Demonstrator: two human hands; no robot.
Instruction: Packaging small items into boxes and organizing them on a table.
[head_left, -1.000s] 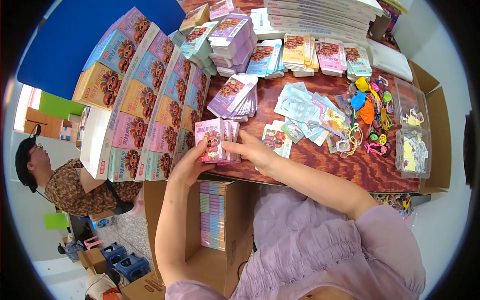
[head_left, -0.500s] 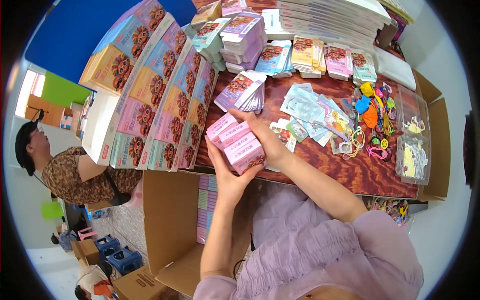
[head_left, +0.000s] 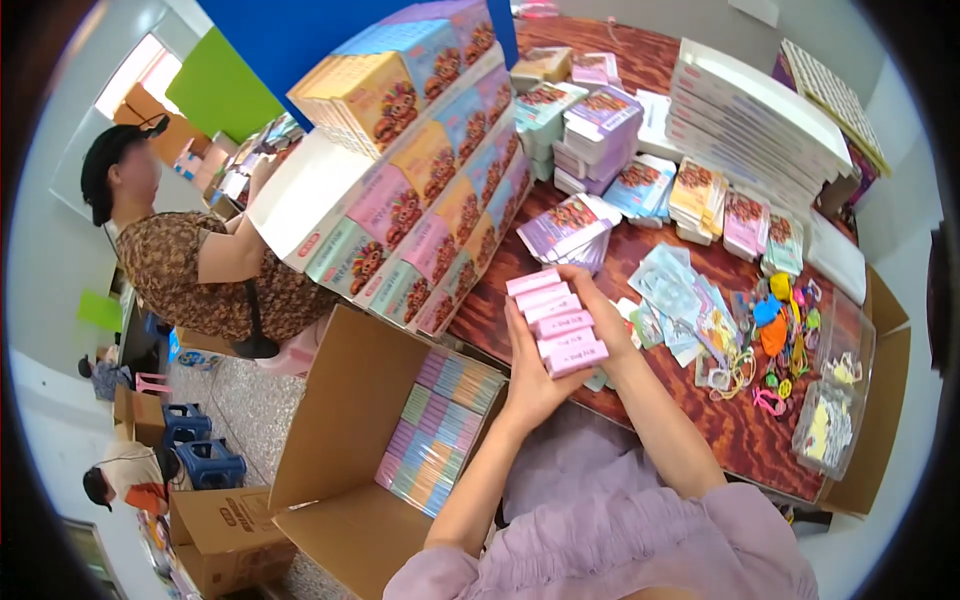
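Observation:
Several small pink boxes (head_left: pixel 560 325) are pressed together in a row between my two hands, above the table's front edge. My left hand (head_left: pixel 530 390) wraps the near and left side of the row, and my right hand (head_left: pixel 606 318) closes on its right side. Just beyond them lies a fanned stack of purple flat cartons (head_left: pixel 570 228). Clear and printed sheets (head_left: pixel 672 290) are spread to the right of my hands. On the left stand tiered display trays (head_left: pixel 335 255) filled with yellow, blue, pink, green and purple boxes.
Below the table's left front edge is an open cardboard carton (head_left: pixel 325 420) holding film-wrapped coloured boxes (head_left: pixel 440 425). Colourful trinkets (head_left: pixel 775 330) and a clear plastic case (head_left: pixel 825 430) sit at right. White trays (head_left: pixel 750 120) are stacked behind. Another person (head_left: pixel 190 250) stands at left.
The view has swung, showing more of the open carton and its contents. The pink boxes, bunched and tilted before, now line up in one row, still held in both hands.

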